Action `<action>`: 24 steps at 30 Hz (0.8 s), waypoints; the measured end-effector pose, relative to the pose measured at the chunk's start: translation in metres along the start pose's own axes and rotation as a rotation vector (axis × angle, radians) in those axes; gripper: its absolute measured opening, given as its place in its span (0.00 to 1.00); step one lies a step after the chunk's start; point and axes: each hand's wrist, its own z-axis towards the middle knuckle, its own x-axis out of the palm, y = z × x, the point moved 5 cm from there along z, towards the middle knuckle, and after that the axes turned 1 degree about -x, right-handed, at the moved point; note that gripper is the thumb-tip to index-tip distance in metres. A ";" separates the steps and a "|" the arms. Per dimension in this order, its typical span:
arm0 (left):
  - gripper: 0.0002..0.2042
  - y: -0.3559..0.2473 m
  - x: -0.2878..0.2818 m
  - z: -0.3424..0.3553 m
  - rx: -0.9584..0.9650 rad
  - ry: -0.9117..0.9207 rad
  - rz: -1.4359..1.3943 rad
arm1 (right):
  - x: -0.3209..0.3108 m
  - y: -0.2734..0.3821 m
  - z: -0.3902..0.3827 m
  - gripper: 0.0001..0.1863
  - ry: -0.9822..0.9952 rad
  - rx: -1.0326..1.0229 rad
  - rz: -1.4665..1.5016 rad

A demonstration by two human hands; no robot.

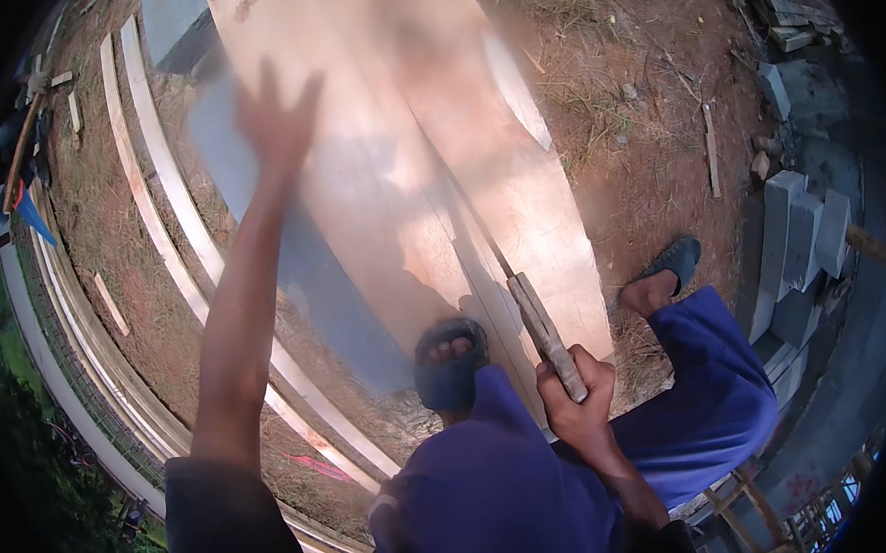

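My left hand (277, 120), blurred, has its fingers spread over the upper left of a pale plywood sheet (360, 231); whether it touches the wood is unclear. At the lower right, my right hand (581, 389) grips the rough wooden handle (538, 322) of a long tool with a thin blade, possibly a saw, pointing up along the sheet. My sandalled left foot (446, 366) is on the sheet's lower part, beside the tool. A grey panel (319, 293) shows under the plywood's left side.
Long timber strips (172, 180) lie on the dirt to the left. My other sandalled foot (668, 270) is right of the sheet. Grey blocks (792, 238) and a timber pile (790, 8) line the right side. A grey block (175, 30) sits at the top left.
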 end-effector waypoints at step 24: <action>0.45 -0.014 0.004 0.002 0.016 0.005 0.028 | 0.051 0.008 0.094 0.08 0.038 0.043 0.092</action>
